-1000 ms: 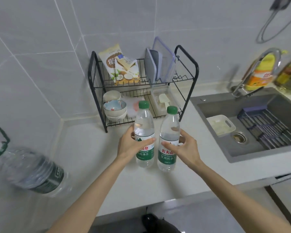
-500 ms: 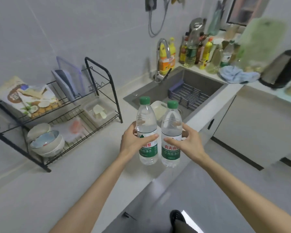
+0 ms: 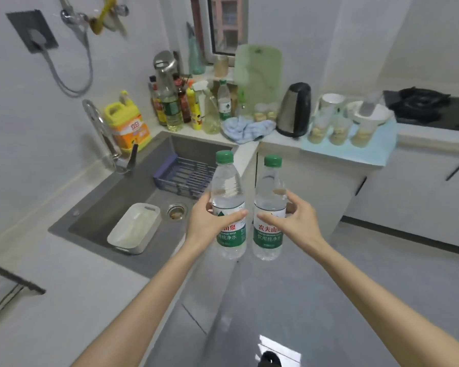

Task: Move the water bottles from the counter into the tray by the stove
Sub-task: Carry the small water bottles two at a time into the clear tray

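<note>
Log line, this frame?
carry | left hand: grips left bottle | right hand: grips right bottle | both upright | tray: not reached

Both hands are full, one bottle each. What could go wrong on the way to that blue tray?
1. The left hand holds the left bottle and the right hand the right bottle, both in mid-air; if either grip slips, no hand is free to catch it.
2. The blue tray holds three filled cups along its front, so a bottle set down carelessly might tip one.

Bare forearms [image 3: 143,295] stretched forward, left grip [image 3: 210,221] curled round left bottle [image 3: 227,186], right grip [image 3: 297,221] round right bottle [image 3: 270,189]
</note>
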Motion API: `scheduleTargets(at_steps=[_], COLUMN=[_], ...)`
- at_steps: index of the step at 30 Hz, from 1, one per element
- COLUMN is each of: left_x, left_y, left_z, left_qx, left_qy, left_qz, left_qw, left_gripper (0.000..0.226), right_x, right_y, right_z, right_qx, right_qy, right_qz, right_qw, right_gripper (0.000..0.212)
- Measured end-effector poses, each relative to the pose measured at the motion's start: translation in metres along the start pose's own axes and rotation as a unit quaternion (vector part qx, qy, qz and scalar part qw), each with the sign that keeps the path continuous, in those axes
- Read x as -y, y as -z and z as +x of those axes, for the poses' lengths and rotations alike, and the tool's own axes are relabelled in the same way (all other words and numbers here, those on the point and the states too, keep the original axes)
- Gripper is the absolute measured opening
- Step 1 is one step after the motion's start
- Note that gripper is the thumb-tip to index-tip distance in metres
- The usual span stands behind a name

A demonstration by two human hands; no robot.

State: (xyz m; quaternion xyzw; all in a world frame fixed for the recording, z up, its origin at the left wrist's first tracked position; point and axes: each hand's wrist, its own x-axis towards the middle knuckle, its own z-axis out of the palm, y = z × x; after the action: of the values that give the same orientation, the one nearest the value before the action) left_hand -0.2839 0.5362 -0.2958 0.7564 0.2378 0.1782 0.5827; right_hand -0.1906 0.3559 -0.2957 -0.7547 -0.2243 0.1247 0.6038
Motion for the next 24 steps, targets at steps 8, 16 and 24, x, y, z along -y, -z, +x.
scheduleTargets(at_steps=[8, 16, 24], left_x=[-0.043, -0.084, -0.125], left_y=[-0.134, -0.260, -0.408], left_z=[0.102, 0.188, 0.277], left_qx=[0.079, 0.182, 0.281], left_qy=[-0.025, -0.058, -0.088], left_qz=[0.005, -0.013, -0.026], left_qw=[0.997, 0.981, 0.955], left_gripper=[0.068, 0.060, 0.065], right_x=[-0.026, -0.051, -0.076], right_y=[0.124, 0.232, 0.345], right_z=[0.068, 0.119, 0.186], right_qx=[-0.092, -0.192, -0.291], right_qy=[-0.021, -0.051, -0.080], right_qz=[-0.035, -0.034, -0.005], right_qw=[0.995, 0.979, 0.953], right_gripper=[0.044, 0.048, 0.045])
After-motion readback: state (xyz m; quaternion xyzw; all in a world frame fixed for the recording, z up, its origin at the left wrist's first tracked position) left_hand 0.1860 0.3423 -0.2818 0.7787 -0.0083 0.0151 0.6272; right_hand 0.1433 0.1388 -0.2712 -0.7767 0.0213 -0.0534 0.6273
